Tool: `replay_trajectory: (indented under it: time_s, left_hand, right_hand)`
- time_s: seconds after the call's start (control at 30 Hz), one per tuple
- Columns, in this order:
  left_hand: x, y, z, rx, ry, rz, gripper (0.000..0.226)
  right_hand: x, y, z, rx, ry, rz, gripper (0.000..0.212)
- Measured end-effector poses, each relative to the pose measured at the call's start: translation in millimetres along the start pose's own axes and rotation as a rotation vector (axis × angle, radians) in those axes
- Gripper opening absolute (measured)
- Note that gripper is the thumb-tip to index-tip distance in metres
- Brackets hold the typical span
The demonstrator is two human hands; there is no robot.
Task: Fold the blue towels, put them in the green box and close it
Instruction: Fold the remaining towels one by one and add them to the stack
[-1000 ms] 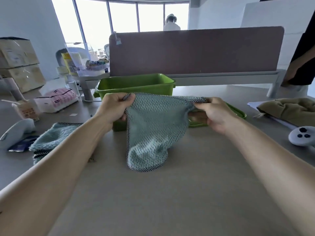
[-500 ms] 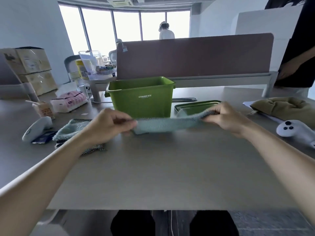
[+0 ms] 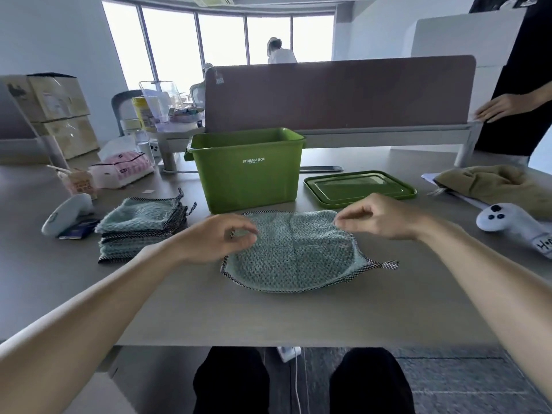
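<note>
Now the blue towel [image 3: 294,258] has come down flat, left hand [image 3: 218,239] and right hand [image 3: 380,218] pinching corners.

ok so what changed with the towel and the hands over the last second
The blue towel went from hanging between both hands to lying spread flat on the table in front of the green box. The left hand and right hand have come down to its far corners; whether the fingers still pinch it is unclear. Box, lid and towel stack stayed put.
</note>
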State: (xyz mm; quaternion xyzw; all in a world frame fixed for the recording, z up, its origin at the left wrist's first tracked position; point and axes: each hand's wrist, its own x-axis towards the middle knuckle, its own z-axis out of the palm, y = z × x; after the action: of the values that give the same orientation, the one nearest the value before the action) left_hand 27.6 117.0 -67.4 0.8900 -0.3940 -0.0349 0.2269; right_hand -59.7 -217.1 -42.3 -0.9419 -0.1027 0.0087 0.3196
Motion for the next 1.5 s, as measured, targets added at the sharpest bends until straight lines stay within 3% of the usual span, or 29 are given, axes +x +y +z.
replay_trajectory:
  time_s: [0.07,0.17,0.3,0.43,0.5,0.57,0.63,0.83,0.93,1.07,1.23,1.4,1.5]
  left_hand:
    - [9.2,-11.7,9.9,0.102,-0.073,-0.034,0.092]
    - [14.0,-23.3,19.6,0.149,-0.156,-0.063,0.081]
    - [6.6,-37.9,21.1,0.076,-0.053,-0.029,0.062]
    - [-7.6,-36.2,16.0,-0.040,0.071,0.056,0.031]
    - [-13.1,-33.3,11.1,-0.092,0.095,0.090,0.031]
    - [-18.5,-30.0,5.1,-0.118,0.038,0.102,0.049]
    - [-25.6,-26.8,0.3,-0.128,-0.066,0.113,0.053]
    - [-35.0,-17.2,3.2,-0.142,-0.147,0.129,0.027]
    - [-30.8,-9.7,8.6,-0.132,-0.032,0.100,0.021]
    - [-21.4,-4.2,5.5,-0.182,0.078,-0.013,0.014]
    - [-3.7,-12.0,-2.0,-0.384,0.242,-0.111,0.054]
    - [25.9,-13.8,-1.6,-0.497,0.387,-0.198,0.013]
    - [43.8,-19.0,-0.7,-0.524,0.398,-0.286,0.010]
  right_hand:
    - [9.3,4.1,9.6,-0.122,-0.025,0.012,0.044]
    - [18.5,18.9,21.5,-0.317,-0.089,0.013,0.046]
    - [13.3,41.3,22.2,-0.207,-0.069,-0.051,0.038]
    - [4.4,54.0,17.8,-0.088,-0.032,-0.107,0.044]
    - [-0.7,53.0,14.6,-0.039,-0.052,-0.132,0.044]
    - [-8.0,50.6,9.7,-0.005,-0.094,-0.145,0.050]
    - [-15.8,47.0,6.2,-0.023,-0.161,-0.158,0.056]
    - [-28.3,33.9,12.7,-0.098,-0.293,-0.131,0.050]
    - [-26.8,30.8,20.7,-0.090,-0.247,-0.142,0.048]
    - [-21.2,30.7,24.0,0.049,-0.096,-0.151,0.011]
    - [-5.0,20.5,20.7,0.191,0.142,-0.113,0.048]
    - [24.1,14.7,16.3,0.177,0.267,-0.002,0.046]
    - [43.5,23.2,17.9,0.120,0.318,0.064,0.032]
